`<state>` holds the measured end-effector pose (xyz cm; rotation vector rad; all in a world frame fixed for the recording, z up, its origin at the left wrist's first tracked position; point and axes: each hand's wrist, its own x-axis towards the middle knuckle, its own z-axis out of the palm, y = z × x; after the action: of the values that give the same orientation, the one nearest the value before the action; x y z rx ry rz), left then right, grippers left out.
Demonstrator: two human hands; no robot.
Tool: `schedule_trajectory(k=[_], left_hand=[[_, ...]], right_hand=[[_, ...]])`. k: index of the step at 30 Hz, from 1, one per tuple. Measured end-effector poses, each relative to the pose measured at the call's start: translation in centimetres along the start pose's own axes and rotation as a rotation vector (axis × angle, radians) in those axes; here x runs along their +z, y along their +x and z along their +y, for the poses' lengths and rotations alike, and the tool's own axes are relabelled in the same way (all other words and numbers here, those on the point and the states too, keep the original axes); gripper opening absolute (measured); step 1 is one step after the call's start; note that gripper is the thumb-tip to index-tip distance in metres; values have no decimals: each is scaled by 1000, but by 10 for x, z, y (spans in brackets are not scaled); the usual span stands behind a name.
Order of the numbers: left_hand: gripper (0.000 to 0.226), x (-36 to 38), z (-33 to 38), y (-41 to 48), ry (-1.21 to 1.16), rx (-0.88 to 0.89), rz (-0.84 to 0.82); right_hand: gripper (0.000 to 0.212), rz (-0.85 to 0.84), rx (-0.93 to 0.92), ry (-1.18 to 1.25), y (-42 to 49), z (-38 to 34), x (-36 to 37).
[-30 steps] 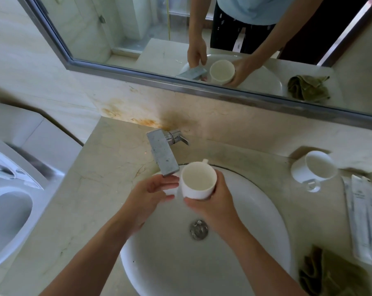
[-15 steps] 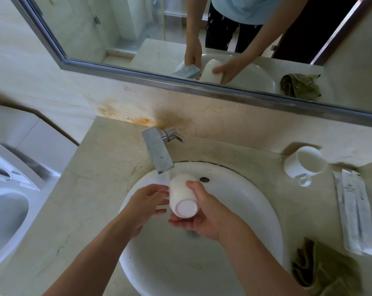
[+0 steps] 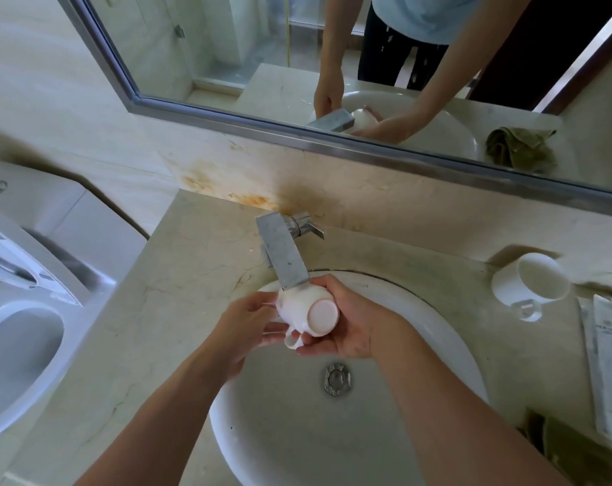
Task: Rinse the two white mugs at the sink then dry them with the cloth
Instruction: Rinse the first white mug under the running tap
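Two hands: both hold the glossy white ceramic mug (image 3: 306, 312) under the steel tap (image 3: 284, 254).
Right hand (image 3: 350, 324): wrapped round its body.
Left hand (image 3: 243, 324): fingers at its side.
Change: mug now tipped base-up, probably draining.
Second white mug (image 3: 529, 284): unrinsed on the surface (image 3: 178, 310).

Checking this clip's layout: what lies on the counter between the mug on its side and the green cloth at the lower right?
In the head view, two long white sealed packets lie side by side between the tipped mug and the green cloth.

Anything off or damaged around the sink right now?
Rusty orange staining runs along the backsplash behind the faucet. The second mug lies tipped on its side on the counter. The held mug looks intact.
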<state>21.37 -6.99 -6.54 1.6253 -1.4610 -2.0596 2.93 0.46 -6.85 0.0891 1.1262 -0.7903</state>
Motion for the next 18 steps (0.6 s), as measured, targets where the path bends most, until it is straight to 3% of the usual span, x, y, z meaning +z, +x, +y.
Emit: schedule_trajectory(k=[7, 9, 12, 15, 18], left_hand=[[29, 0, -4, 2, -79, -25, 29], [27, 5, -10, 3, -110, -37, 9], [26, 15, -15, 1, -124, -55, -12], [29, 16, -18, -4, -113, -60, 4], [33, 6, -20, -5, -151, -24, 34]], right_hand=[[70, -53, -44, -47, 5, 17, -13], [58, -45, -78, -64, 1, 30, -23], [52, -62, -197, -306, -1, 52, -38], [75, 136, -362, -594, 0, 63, -32], [86, 282, -528, -620, 2, 64, -10]])
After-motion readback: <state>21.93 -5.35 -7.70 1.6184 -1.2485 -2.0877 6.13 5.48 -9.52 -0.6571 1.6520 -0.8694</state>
